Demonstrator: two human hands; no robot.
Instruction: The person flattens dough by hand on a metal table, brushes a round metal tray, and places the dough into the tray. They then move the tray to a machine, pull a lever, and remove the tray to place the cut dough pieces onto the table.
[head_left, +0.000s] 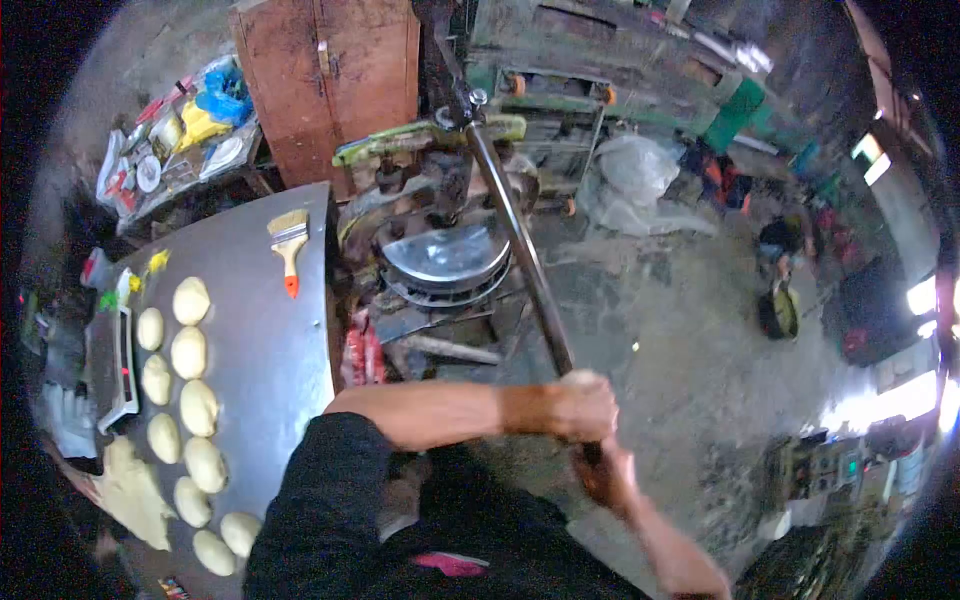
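Note:
Both of my hands are wrapped round a long metal lever bar [520, 250], which slants from the upper middle down toward me. My left hand [587, 405] grips it near its lower end, with that forearm reaching across my body. Just below, my right hand [605, 475] closes round the end of the bar, partly hidden by the left. At its far end the bar meets a bolted joint [462, 108] on a machine. Under the bar, left of it, sits a shiny round metal plate [447, 258] on the machine.
To my left, a metal-topped table [270, 350] holds several dough balls [199, 408], a flattened dough sheet [135, 490], a brush [289, 250] and a scale [122, 370]. Behind stand a brown cabinet [370, 80] and a cluttered side table [190, 185]. A plastic bag [640, 170] lies on the floor.

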